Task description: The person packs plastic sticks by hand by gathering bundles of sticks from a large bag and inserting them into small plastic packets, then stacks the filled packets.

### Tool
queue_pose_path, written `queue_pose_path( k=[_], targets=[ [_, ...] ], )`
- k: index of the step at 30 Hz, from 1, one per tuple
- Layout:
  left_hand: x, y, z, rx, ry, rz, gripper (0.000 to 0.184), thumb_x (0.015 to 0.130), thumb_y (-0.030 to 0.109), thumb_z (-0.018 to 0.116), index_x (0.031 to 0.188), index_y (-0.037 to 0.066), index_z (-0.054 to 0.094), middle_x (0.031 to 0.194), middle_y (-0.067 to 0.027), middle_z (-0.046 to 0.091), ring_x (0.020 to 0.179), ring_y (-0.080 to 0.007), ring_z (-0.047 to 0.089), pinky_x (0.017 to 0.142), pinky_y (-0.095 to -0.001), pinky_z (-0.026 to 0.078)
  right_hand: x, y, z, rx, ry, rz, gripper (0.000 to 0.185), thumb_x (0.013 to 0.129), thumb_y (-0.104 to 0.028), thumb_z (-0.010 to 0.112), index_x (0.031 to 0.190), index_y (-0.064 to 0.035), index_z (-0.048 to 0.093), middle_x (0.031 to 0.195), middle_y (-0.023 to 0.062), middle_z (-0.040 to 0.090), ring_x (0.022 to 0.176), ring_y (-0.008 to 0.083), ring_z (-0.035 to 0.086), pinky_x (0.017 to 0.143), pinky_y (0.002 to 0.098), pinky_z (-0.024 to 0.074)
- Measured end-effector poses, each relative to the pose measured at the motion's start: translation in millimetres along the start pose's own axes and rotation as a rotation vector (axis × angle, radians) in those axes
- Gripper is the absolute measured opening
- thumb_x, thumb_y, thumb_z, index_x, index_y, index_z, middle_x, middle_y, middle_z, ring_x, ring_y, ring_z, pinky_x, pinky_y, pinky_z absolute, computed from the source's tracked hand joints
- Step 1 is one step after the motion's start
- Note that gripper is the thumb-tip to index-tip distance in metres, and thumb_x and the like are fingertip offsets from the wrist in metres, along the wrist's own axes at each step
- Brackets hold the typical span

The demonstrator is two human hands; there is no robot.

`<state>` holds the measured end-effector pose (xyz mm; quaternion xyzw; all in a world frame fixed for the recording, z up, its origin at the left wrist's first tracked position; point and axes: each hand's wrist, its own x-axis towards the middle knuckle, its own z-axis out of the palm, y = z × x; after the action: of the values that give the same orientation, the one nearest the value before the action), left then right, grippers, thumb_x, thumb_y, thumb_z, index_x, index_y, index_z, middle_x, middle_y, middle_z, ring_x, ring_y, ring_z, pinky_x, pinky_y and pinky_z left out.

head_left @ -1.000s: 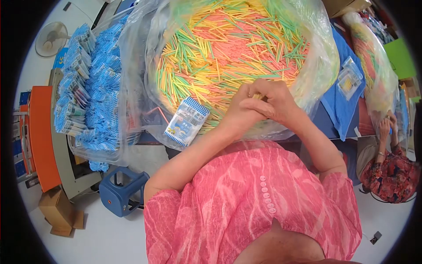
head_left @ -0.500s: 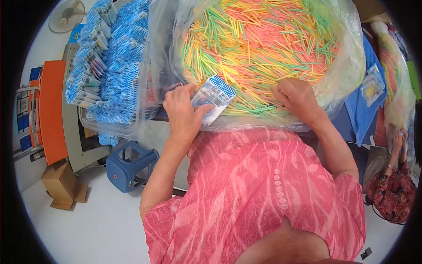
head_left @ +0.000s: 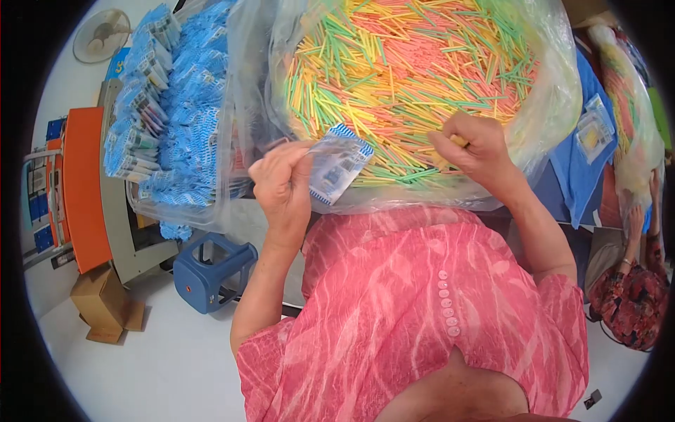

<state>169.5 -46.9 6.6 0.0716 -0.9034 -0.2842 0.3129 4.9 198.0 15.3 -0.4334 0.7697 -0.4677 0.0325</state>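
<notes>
My left hand (head_left: 283, 184) pinches the edge of a clear packet (head_left: 340, 166) with blue striped ends, left of centre. It is held at the near left rim of a large plastic bag (head_left: 555, 105). Yellow, green and pink sticks (head_left: 415, 77) fill that bag. Over the near right part of the sticks is my right hand (head_left: 478, 149), its fingers curled round a few yellow sticks (head_left: 458, 141) whose ends show at the thumb.
Many blue packets (head_left: 193, 119) fill a plastic-lined bin at left. A blue cloth (head_left: 580, 162) with another packet (head_left: 595, 135) lies at right. A co-worker's arms (head_left: 633, 239) show at far right. A blue stool (head_left: 214, 273) and cardboard box (head_left: 102, 302) stand on the floor.
My hands, together a second ago, are now apart. The left hand has taken hold of the packet and turned it slightly. The view has shifted, so the bag appears further right.
</notes>
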Motion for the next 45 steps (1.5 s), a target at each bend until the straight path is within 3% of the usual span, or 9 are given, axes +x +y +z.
queue_pose_path(
  k=[4,9,17,20,25,29,32,41,45],
  targets=[
    [10,27,16,-0.729,-0.169,-0.668,0.010,0.088,0.006,0.066,0.096,0.000,0.066,0.090,-0.0032,0.069,0.080,-0.0100,0.062,0.072,-0.0239,0.045,26,-17,-5,0.300,0.002,0.162,0.023,0.082,-0.011,0.071,0.069,-0.0043,0.054,0.064,-0.0031,0.053,0.056,0.0052,0.048,0.048,0.0239,0.0350],
    [21,39,50,-1.045,-0.195,-0.628,0.011,0.090,0.007,0.064,0.095,-0.003,0.065,0.090,-0.0022,0.068,0.080,-0.0045,0.060,0.068,-0.0191,0.046,43,-28,-26,0.674,-0.102,0.509,0.025,0.085,-0.019,0.069,0.068,-0.0091,0.054,0.064,-0.0084,0.050,0.056,0.0002,0.043,0.047,0.0197,0.0311],
    [22,27,33,-0.913,-0.276,-0.705,0.015,0.088,0.006,0.065,0.101,-0.001,0.068,0.091,-0.0072,0.070,0.080,-0.0108,0.064,0.073,-0.0246,0.048,52,-20,-28,0.676,-0.238,0.559,0.025,0.086,-0.022,0.069,0.068,-0.0128,0.054,0.061,-0.0097,0.048,0.052,-0.0015,0.038,0.044,0.0182,0.0284],
    [17,5,8,-0.152,-0.251,0.034,0.018,0.085,0.006,0.067,0.102,0.003,0.070,0.090,-0.0125,0.071,0.079,-0.0216,0.067,0.074,-0.0317,0.048,52,-12,-8,0.682,-0.274,0.591,0.025,0.085,-0.022,0.070,0.068,-0.0118,0.055,0.062,-0.0091,0.048,0.054,-0.0009,0.040,0.046,0.0188,0.0297],
    [12,14,-4,0.364,-0.134,0.188,0.019,0.081,0.007,0.069,0.100,0.006,0.071,0.088,-0.0163,0.070,0.082,-0.0309,0.066,0.077,-0.0374,0.047,49,16,30,0.444,-0.234,0.294,0.025,0.085,-0.021,0.070,0.068,-0.0096,0.055,0.063,-0.0078,0.049,0.058,0.0006,0.042,0.051,0.0204,0.0318],
    [8,-1,9,-0.001,0.013,0.042,0.015,0.083,0.004,0.068,0.097,0.002,0.071,0.089,-0.0123,0.071,0.079,-0.0216,0.067,0.074,-0.0320,0.048,51,-1,19,0.454,-0.215,0.299,0.025,0.084,-0.021,0.070,0.068,-0.0081,0.055,0.064,-0.0071,0.049,0.061,0.0016,0.043,0.055,0.0215,0.0324],
    [11,13,18,-0.662,-0.098,-0.593,0.013,0.083,0.000,0.068,0.096,-0.001,0.070,0.091,-0.0069,0.071,0.079,-0.0115,0.064,0.071,-0.0262,0.049,58,-16,6,0.547,-0.250,0.402,0.026,0.085,-0.022,0.070,0.068,-0.0091,0.055,0.063,-0.0075,0.049,0.058,0.0010,0.042,0.052,0.0210,0.0312],
    [30,34,34,-1.080,-0.289,-0.673,0.012,0.082,-0.003,0.069,0.094,-0.003,0.071,0.093,-0.0068,0.070,0.081,-0.0098,0.062,0.073,-0.0239,0.049,70,-35,-10,0.880,-0.297,0.552,0.025,0.085,-0.026,0.069,0.069,-0.0124,0.056,0.060,-0.0091,0.047,0.048,-0.0011,0.036,0.042,0.0197,0.0238],
    [33,37,38,-0.994,-0.330,-0.519,0.012,0.082,-0.003,0.069,0.093,-0.003,0.071,0.096,-0.0089,0.070,0.086,-0.0123,0.062,0.077,-0.0251,0.048,71,-27,-8,0.595,-0.223,0.412,0.025,0.085,-0.026,0.070,0.070,-0.0101,0.058,0.061,-0.0081,0.049,0.051,0.0000,0.040,0.044,0.0203,0.0276]
  ],
)
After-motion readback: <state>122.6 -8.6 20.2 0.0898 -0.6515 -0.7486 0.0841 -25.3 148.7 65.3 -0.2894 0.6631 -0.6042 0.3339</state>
